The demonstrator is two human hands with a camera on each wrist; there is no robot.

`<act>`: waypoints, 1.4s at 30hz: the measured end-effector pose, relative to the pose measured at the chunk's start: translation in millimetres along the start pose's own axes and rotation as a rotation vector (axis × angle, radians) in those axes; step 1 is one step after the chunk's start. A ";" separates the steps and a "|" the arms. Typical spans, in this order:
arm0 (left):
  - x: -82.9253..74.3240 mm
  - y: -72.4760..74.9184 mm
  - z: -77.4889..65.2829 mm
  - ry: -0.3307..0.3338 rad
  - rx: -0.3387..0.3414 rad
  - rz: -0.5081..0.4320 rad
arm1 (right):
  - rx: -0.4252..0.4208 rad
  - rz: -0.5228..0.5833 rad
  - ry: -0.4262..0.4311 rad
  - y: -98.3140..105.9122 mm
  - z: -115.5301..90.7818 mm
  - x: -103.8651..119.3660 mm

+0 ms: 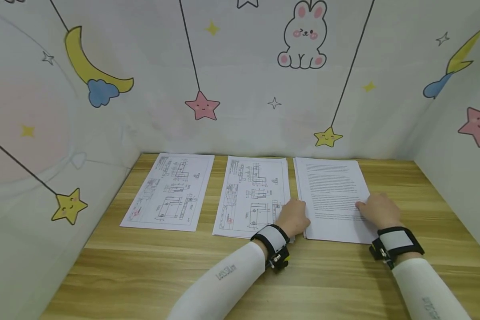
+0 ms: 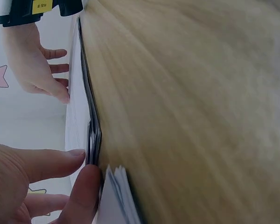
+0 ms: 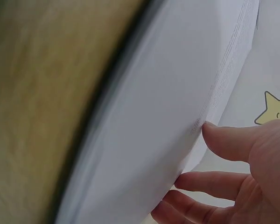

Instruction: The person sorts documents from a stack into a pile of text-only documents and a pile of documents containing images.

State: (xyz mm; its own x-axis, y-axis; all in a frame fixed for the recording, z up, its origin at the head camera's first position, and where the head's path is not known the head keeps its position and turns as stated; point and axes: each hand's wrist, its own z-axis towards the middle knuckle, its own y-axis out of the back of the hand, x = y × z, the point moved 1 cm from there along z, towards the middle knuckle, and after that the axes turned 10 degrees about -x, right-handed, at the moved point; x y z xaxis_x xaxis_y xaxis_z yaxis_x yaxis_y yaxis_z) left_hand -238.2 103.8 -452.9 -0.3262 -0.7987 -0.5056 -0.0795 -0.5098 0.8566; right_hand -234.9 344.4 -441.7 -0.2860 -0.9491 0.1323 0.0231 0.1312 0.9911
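Note:
A stack of printed text sheets (image 1: 332, 195) lies on the right half of the table, between both hands. My left hand (image 1: 294, 218) grips its left edge near the lower corner. In the left wrist view the thumb (image 2: 60, 161) lies at the top of the paper edge, with a forefinger (image 2: 86, 191) against its side. My right hand (image 1: 381, 211) holds the right edge, thumb on the top sheet and fingers along the side. In the right wrist view the sheets (image 3: 163, 93) bow near those fingers. Left of my left hand lies a stack of technical drawings (image 1: 240, 195), partly covered by that hand.
Another technical drawing (image 1: 168, 195) lies farther left on the wooden table (image 1: 152, 275). A white wall (image 1: 248, 129) with cartoon stars, a moon and a rabbit stands behind the papers, and side walls flank the table.

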 end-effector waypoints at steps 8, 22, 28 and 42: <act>12.4 19.7 -5.3 -0.028 0.007 -0.126 | -0.033 -0.020 0.023 1.7 -3.7 9.8; 84.7 109.2 -7.5 0.081 -0.137 -0.117 | -0.228 0.117 0.246 17.7 -18.3 82.2; 126.3 139.8 -12.6 0.159 -0.165 -0.065 | -0.303 0.184 0.327 17.4 -28.2 117.0; 193.4 185.9 -24.7 0.190 -0.212 0.037 | -0.318 0.220 0.410 12.4 -48.5 185.8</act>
State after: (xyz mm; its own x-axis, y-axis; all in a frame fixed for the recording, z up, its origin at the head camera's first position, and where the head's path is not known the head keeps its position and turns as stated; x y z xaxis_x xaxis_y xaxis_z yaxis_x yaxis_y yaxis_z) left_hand -292.8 -153.3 -394.0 -0.1409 -0.8532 -0.5022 0.1348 -0.5190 0.8441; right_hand -241.3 155.8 -404.0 0.1524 -0.9512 0.2684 0.3454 0.3058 0.8872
